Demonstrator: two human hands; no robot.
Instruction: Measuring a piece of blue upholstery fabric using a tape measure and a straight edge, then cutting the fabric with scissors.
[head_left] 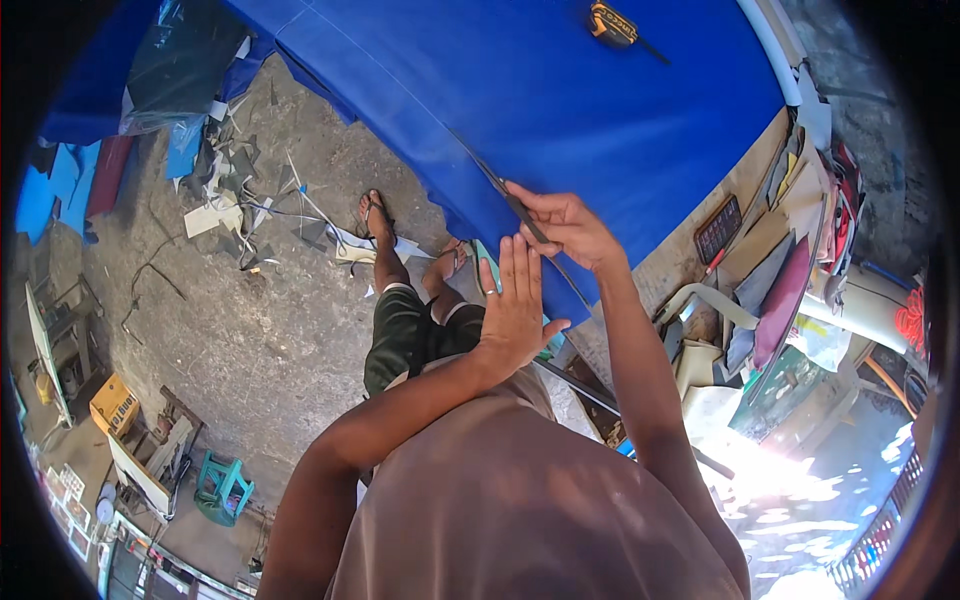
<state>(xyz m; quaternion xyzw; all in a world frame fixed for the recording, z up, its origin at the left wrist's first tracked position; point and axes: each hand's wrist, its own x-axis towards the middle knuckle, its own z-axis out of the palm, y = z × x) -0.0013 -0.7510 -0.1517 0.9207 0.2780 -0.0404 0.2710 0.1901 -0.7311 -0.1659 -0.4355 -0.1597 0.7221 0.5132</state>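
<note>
A blue sheet point(560, 110) covers the work surface before me, with a thin pale line running across it to the upper left. My right hand point(565, 228) is closed around a long, narrow, dark blade point(520, 212), knife-like in shape. Its tip points to the upper left along the line, and a dark slit runs behind it to the sheet's near edge. Flat at that near edge lies my left hand point(515, 300), its fingers stretched out together close to the blade and holding nothing. What is under its palm is hidden.
A yellow-and-black tool point(612, 25) rests on the far part of the sheet. At right are a dark calculator point(717, 233) and piled material scraps point(775, 300). Offcuts point(225, 205) litter the concrete floor at left. A teal stool point(222, 488) stands lower left.
</note>
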